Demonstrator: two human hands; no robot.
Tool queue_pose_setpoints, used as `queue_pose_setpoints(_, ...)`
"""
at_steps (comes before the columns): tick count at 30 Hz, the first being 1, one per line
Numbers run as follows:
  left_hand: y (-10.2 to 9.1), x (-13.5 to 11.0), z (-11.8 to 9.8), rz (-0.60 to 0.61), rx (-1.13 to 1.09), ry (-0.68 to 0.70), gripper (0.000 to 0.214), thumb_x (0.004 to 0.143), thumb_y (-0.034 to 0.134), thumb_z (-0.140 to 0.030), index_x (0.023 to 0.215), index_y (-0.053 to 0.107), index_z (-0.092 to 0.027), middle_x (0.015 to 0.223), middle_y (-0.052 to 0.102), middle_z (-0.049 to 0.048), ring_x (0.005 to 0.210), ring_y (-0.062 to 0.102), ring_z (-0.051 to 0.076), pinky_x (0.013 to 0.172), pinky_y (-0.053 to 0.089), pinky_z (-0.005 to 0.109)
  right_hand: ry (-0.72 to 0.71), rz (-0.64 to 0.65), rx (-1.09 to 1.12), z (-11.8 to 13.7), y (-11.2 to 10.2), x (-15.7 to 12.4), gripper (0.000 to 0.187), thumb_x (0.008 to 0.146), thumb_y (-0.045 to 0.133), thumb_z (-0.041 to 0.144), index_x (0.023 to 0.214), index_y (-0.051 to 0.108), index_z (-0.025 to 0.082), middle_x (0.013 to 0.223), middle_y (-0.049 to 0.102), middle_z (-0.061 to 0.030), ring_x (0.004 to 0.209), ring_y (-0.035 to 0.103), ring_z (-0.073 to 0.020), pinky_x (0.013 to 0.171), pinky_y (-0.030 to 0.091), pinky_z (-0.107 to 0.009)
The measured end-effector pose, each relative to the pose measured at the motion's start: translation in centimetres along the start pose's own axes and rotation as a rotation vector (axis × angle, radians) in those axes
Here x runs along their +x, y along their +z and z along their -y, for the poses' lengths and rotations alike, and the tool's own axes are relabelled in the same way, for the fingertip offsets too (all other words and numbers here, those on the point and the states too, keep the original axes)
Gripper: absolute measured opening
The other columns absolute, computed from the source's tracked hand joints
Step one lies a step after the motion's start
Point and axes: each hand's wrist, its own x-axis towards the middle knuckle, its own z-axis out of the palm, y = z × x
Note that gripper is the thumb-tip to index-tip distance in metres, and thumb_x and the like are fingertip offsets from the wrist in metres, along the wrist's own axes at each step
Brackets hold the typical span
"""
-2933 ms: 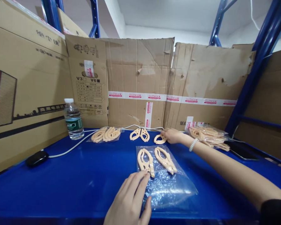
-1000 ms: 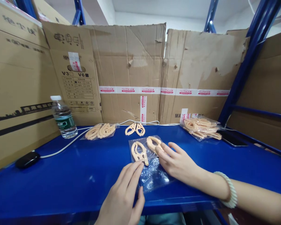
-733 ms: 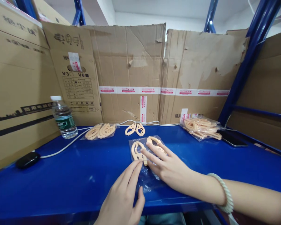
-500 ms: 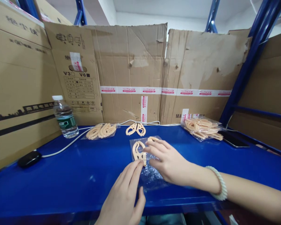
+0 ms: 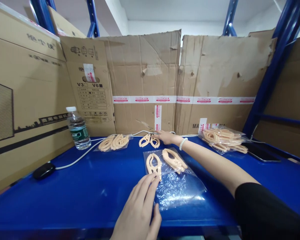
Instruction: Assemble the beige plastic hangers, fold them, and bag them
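A clear plastic bag (image 5: 180, 196) lies flat in front of me. On its upper part are beige folding hangers: a left one (image 5: 150, 160) and a right one (image 5: 173, 160), both folded. My left hand (image 5: 140, 206) rests with outstretched fingers on the lower end of the left one, thumb apart. My right hand (image 5: 165, 136) is stretched to the back of the table, its fingertips at the top of a loose folded hanger (image 5: 155, 142). Another loose folded hanger (image 5: 144, 141) lies just left of it. The right fingers are extended; a bead bracelet circles that wrist.
Bagged hangers (image 5: 115, 142) lie at back left, and a larger bagged pile (image 5: 222, 138) at back right beside a phone (image 5: 262, 153). A water bottle (image 5: 78, 130), black mouse (image 5: 43, 170) and white cable (image 5: 75, 156) are on the left. Cardboard (image 5: 145, 76) walls the blue table (image 5: 77, 200).
My right hand has left the bagged hangers and reached forward to the loose pair at the back. My left hand stays on the bagged left hanger. The view has shifted slightly.
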Motion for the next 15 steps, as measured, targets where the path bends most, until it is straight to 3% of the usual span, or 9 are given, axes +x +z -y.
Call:
queue_pose_setpoints(5,0.2,-0.2,0.1,0.039,-0.021,-0.022,0.064,0.083,0.042,-0.011,0.146,0.03,-0.017,0.143,0.046,0.0128,0.13,0.045,0.028,0.099,0.051,0.044,0.011,0.046,-0.021,0.1,0.1,0.5,0.068,0.082,0.048,-0.002,0.141,0.041,0.03,0.15,0.034,-0.0119,0.128,0.046,-0.0303,0.093,0.047,-0.039)
queue_pose_setpoints(10,0.4,-0.3,0.2,0.038,-0.023,-0.028,0.066,0.083,0.043,-0.011,0.147,0.028,-0.019,0.143,0.045,0.0123,0.13,0.045,0.03,0.099,0.051,0.046,0.018,0.044,-0.022,0.2,-0.4,0.3,0.047,0.083,0.054,0.003,0.126,0.054,0.02,0.136,0.049,-0.0155,0.122,0.05,-0.0298,0.094,0.045,-0.04)
queue_pose_setpoints(15,0.0,0.0,0.1,0.05,-0.003,-0.008,0.064,0.084,0.042,-0.012,0.146,0.028,-0.017,0.142,0.047,0.0127,0.129,0.046,0.028,0.099,0.052,0.044,0.051,0.066,0.037,-1.0,-0.3,-2.0,0.035,0.077,0.06,0.004,0.111,0.06,0.014,0.107,0.066,-0.0154,0.096,0.064,-0.0257,0.081,0.048,-0.032)
